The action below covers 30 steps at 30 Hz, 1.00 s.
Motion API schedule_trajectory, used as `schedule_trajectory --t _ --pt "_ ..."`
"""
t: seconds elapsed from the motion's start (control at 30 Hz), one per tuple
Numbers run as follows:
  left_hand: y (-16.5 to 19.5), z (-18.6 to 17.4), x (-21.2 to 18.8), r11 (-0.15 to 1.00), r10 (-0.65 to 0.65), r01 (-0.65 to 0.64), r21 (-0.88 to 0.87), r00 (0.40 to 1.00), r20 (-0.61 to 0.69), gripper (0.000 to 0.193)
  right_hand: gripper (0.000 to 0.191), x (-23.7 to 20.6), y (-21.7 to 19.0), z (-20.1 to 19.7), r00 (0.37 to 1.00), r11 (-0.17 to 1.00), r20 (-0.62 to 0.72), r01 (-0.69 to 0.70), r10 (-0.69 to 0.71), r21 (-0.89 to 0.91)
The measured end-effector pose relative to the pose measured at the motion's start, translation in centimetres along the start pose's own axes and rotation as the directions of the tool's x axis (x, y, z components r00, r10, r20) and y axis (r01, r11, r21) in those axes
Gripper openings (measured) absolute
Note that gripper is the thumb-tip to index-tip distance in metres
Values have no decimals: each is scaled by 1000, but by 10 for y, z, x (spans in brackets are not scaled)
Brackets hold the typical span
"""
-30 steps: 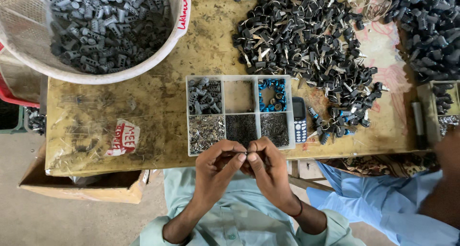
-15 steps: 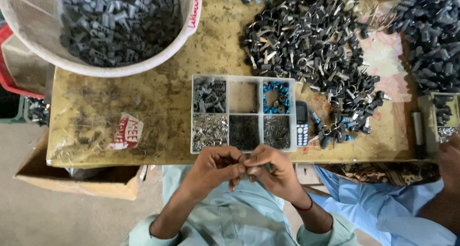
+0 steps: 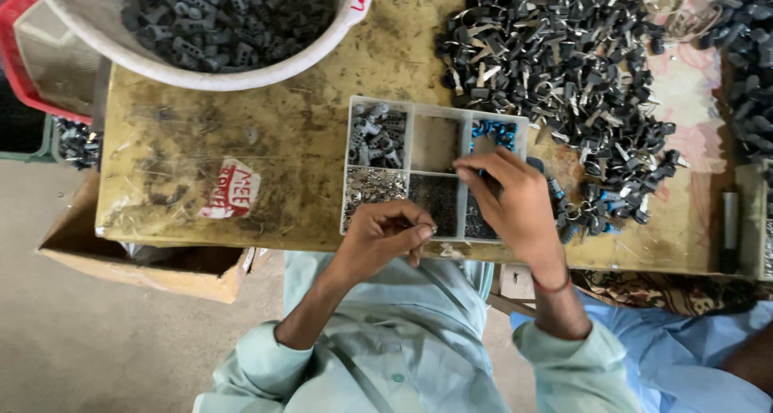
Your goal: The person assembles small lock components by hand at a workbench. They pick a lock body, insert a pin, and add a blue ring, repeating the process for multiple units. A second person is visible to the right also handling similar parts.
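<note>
Change: 0.5 s ago both hands pinched together at my chest; now they've split, so I reckon I'm fetching the next piece.
Worktop point(image 3: 266, 139): worn yellowish board; clear plastic six-compartment parts tray point(image 3: 409, 113) at near edge, long axis L-R.
R hand point(image 3: 511, 208): over tray's right compartments, fingers curled down; grip on anything, can't tell.
L hand point(image 3: 386, 234): at tray's near edge, pinched shut on sth tiny; its kind & pointing can't tell.
</note>
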State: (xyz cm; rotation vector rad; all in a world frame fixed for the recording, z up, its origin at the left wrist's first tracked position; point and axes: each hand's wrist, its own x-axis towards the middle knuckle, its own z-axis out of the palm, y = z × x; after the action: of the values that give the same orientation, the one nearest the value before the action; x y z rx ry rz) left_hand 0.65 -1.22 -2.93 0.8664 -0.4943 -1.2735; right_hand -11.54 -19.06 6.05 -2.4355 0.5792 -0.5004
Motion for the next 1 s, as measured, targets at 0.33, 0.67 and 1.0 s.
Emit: schedule_trajectory --t 0.33,0.67,1.0 --pt "-5 -3 0 998 49 -53 37 994 99 9 8 81 -10 62 972 967 185 179 -146 -180" --pt "-11 -8 0 997 36 -42 66 995 97 11 10 74 8 77 955 957 251 211 -159 -199" --pt "-11 -12 -1 996 29 -35 79 997 74 12 10 83 13 59 885 915 332 383 -325 -126"
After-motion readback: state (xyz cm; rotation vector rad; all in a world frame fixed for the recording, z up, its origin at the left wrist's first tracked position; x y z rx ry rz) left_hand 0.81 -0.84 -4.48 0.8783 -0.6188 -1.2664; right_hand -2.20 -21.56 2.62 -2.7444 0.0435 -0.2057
